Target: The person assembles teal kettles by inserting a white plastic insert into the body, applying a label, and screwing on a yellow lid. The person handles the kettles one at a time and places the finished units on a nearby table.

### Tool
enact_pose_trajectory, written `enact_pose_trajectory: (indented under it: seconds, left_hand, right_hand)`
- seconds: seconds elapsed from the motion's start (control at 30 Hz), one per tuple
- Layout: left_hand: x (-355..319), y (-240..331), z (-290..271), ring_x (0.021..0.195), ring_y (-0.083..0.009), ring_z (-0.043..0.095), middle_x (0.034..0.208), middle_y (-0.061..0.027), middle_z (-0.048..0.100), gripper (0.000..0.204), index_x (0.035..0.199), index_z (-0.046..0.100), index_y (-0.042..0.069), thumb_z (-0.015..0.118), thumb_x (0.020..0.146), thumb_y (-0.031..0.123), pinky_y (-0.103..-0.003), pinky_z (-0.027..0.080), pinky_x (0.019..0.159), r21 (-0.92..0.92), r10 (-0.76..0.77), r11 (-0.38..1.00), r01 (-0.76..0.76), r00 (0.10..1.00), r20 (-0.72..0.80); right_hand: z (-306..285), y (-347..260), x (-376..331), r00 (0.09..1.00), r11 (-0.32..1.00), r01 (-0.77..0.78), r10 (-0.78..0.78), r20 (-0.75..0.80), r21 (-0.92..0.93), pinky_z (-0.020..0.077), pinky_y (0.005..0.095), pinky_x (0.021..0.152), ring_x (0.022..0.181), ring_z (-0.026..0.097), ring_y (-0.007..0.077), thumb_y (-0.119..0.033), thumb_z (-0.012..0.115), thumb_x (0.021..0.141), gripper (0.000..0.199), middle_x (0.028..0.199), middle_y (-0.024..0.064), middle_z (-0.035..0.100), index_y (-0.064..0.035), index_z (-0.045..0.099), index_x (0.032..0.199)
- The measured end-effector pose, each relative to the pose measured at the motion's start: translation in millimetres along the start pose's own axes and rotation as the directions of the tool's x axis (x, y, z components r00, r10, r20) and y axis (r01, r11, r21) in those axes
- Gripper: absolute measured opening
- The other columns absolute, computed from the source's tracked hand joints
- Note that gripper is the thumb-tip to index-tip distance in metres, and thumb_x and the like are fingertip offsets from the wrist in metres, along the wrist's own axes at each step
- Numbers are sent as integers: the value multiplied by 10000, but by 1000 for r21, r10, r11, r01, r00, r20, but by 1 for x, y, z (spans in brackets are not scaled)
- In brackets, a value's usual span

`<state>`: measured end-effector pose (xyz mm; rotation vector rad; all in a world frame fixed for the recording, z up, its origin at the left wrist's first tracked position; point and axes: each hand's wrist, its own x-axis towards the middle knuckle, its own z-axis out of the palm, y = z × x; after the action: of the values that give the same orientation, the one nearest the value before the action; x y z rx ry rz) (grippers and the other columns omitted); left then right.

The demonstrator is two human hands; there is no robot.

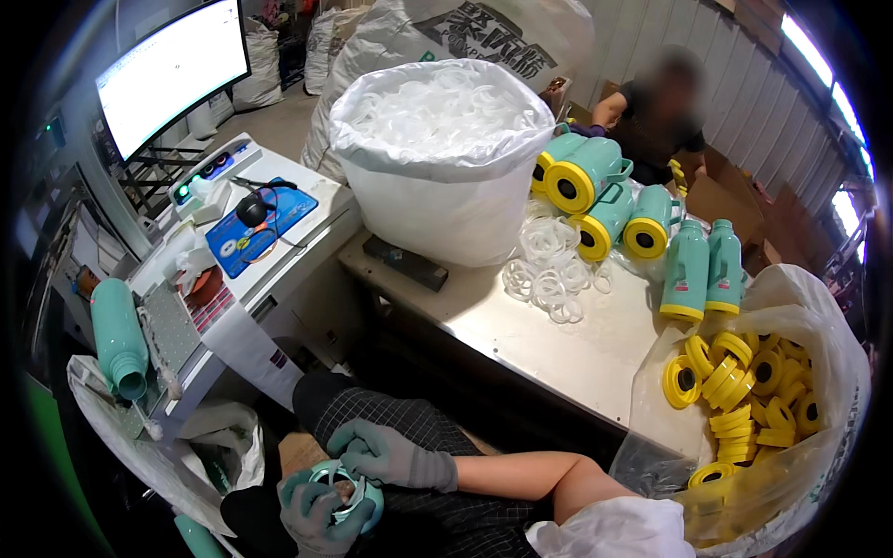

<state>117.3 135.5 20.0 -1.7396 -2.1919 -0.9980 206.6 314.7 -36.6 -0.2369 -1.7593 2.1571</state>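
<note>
In my lap, low in the picture, is a teal flask shell (369, 507) with its round open end facing up. My gloved left hand (316, 511) wraps around its near left side. At the far rim, the curled fingers of my gloved right hand (386, 456) are closed; what they pinch is hidden. A pale band, perhaps a ring, shows along the opening beside those fingers. On the white table lies a loose pile of white plastic rings (551, 265). More rings fill the big white sack (437, 200) behind it.
Teal flasks with yellow bases (686, 272) stand and lie at the table's right. A clear bag (837, 372) holds yellow caps (735, 386). At left are a monitor (172, 70), a blue mat (265, 228) and a teal flask body (118, 335). Another person (660, 116) sits beyond the table.
</note>
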Motion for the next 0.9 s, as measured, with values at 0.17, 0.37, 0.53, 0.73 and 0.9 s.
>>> enact_pose_trajectory:
  seconds: [0.17, 0.37, 0.53, 0.73, 0.9]
  left_hand:
    - [-9, -8, 1, 960, -345, 595, 960, -56, 624, 378, 835, 582, 148, 884, 624, 232, -482, 500, 778, 32, 50, 998, -48, 997, -63]
    - [-5, -15, -16, 1018, -331, 672, 1038, -56, 677, 426, 941, 671, 178, 924, 643, 349, -459, 569, 838, -38, -43, 998, 43, 999, -2]
    - [-6, -22, -29, 1010, -343, 649, 991, -60, 631, 376, 859, 673, 139, 868, 668, 398, -492, 564, 833, -86, -101, 991, 105, 993, 54]
    - [-2, -20, -41, 945, -322, 621, 980, -65, 621, 308, 816, 658, 140, 832, 726, 378, -459, 521, 794, -29, -106, 993, 111, 985, 136]
    - [4, -17, -46, 842, -306, 637, 903, -67, 610, 295, 942, 686, 114, 799, 728, 284, -454, 522, 730, 329, 17, 944, -41, 997, 78]
  right_hand:
    - [14, -50, -1, 948, 827, 306, -311, 69, -471, 585, 353, 749, 836, 703, 216, -283, 712, 950, 465, 983, 93, 687, -34, 591, 1324]
    - [5, -76, -8, 757, 322, 646, -162, 632, -692, 525, 441, 967, 1152, 648, 250, -300, 667, 896, 434, 1270, 83, 646, -133, 659, 1297]
    - [13, -78, 8, 680, 254, 733, -234, 695, -632, 506, 407, 978, 1137, 623, 263, -398, 652, 885, 443, 1282, 72, 632, -102, 706, 1211]
    - [25, -75, 6, 721, 375, 666, -104, 685, -645, 480, 368, 722, 890, 612, 213, -458, 775, 833, 448, 1099, 37, 635, -106, 684, 1095]
    - [30, -68, 12, 753, 399, 642, -170, 636, -655, 476, 378, 703, 841, 605, 248, -396, 792, 832, 388, 1043, 74, 628, -96, 666, 1043]
